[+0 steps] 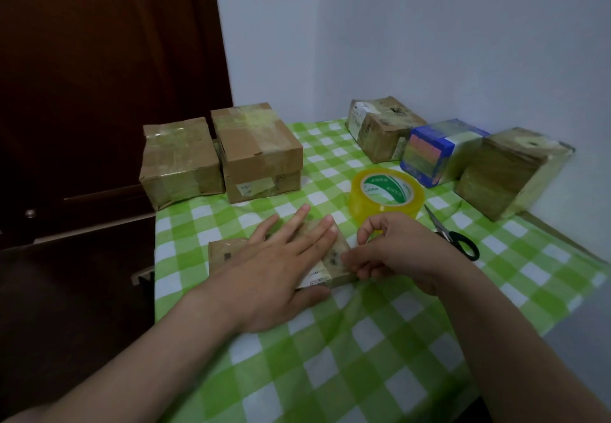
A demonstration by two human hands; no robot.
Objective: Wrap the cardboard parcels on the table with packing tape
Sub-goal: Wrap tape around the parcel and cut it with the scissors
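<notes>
Small flat parcel (228, 252) lies on the near-middle of the table (363, 340), which has a green-and-white check cloth. Brown card, already glossy with tape, with a white label at its near right corner.

Left hand (277, 267) lies palm-down across the parcel's top, fingers straight and spread, pressing it flat; it grips nothing.

Right hand (396, 250) is at the parcel's right end, fingers curled, tips pinching that edge. Cannot tell whether a tape strip is between them.

Yellow packing tape roll (386, 194) lies flat just behind the right hand, core label green and white. Black-handled scissors (458, 239) lie to the right of the hand, blades pointing away.

2 taped cardboard boxes stand side by side at the far left edge: left box (180, 161), taller box (261, 151). 3 more stand along the right wall: corner box (383, 128), blue printed box (439, 151), tilted brown box (512, 171). Dark wooden door (99, 92) to the left.
</notes>
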